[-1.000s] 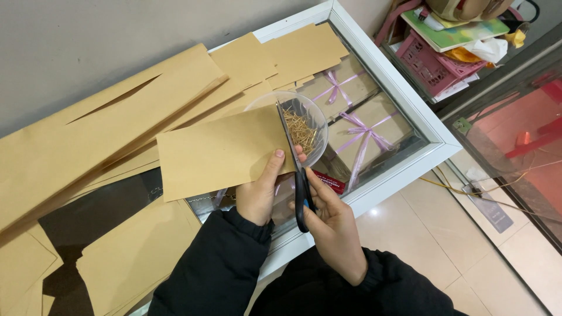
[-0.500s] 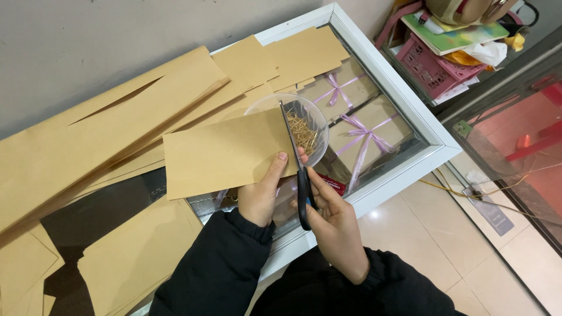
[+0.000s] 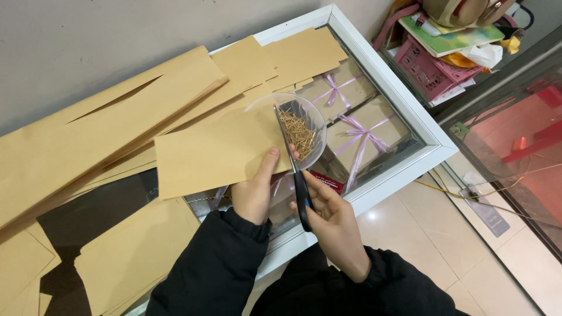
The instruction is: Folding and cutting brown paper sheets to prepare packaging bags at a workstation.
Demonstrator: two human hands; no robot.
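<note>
- Two gift boxes point(image 3: 351, 126), brown card tied with lilac ribbon bows, lie side by side under the glass of the white-framed worktop point(image 3: 404, 102), at about one o'clock from the scene's centre.
- A small red packet point(image 3: 325, 182) with a label, its print too small to tell, lies under the glass just at six o'clock of the nearer box.
- A flat green and yellow printed package point(image 3: 451, 40) rests atop a pink basket point(image 3: 430, 73), far at two o'clock.
</note>
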